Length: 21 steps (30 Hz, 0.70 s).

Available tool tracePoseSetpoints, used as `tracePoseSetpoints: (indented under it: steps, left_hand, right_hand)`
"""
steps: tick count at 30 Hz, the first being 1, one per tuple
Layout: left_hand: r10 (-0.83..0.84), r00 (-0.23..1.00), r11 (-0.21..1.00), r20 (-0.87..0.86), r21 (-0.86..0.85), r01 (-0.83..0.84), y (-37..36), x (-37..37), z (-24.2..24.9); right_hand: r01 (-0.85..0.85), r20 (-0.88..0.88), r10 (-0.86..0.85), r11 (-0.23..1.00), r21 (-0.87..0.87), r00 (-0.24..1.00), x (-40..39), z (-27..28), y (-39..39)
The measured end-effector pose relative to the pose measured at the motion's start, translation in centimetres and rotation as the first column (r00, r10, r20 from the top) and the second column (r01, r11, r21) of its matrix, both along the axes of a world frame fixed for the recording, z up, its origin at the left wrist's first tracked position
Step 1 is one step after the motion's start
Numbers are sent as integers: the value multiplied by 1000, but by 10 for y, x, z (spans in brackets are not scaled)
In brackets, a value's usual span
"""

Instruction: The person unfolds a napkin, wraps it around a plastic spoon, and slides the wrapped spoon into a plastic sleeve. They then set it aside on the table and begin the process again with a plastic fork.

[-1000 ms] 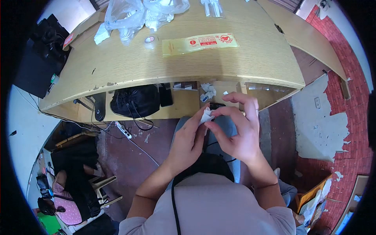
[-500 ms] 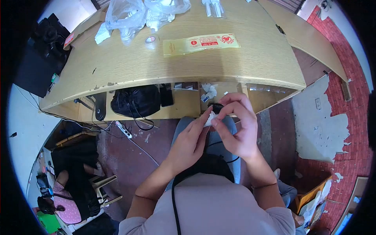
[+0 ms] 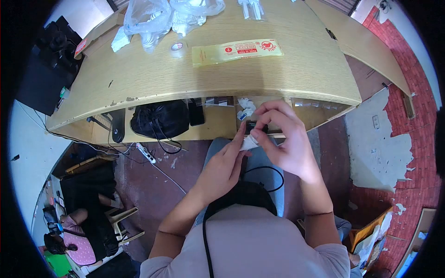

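Close together over my lap, my two hands work on a small crumpled white piece (image 3: 249, 143) that looks like tissue or thin cloth. My left hand (image 3: 221, 167) has its fingers pressed together against the left side of it. From the right, my right hand (image 3: 288, 141) pinches at its upper edge with bent fingers and thumb. A small black object (image 3: 251, 125) shows between the fingertips of both hands, partly hidden; I cannot tell which hand holds it. A black cable (image 3: 282, 178) loops over my thigh below.
The desk (image 3: 153, 78) carries a yellow printed packet (image 3: 236, 52), a tape roll (image 3: 177, 49) and plastic bags (image 3: 148, 21). On the shelf below lie a black pouch (image 3: 160, 120), a dark phone-like slab (image 3: 197, 112) and crumpled white paper (image 3: 246, 107). Another person (image 3: 81, 241) sits at lower left.
My right hand has risen slightly and its forearm has shifted right. The white piece lies flatter and lower between the hands. The black cable's loop has swung wider.
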<state>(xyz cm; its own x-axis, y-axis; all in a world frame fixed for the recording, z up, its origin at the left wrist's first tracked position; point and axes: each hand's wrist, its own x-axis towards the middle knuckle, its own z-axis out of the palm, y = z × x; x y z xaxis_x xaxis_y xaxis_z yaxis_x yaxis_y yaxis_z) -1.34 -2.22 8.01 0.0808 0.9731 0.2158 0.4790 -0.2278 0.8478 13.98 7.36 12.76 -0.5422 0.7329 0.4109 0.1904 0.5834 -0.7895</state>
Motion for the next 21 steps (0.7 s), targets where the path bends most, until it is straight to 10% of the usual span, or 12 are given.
tracePoseSetpoints:
  steps: [12, 21]
  left_hand:
    - [-239, 971, 960, 6, -150, 237, -1, -13, 4]
    - [-307, 946, 922, 105, -215, 323, 0, -18, 7]
  right_hand:
    - [-422, 269, 366, 886, 193, 891, 20, 3, 22]
    - [-439, 310, 376, 883, 164, 873, 24, 0, 22]
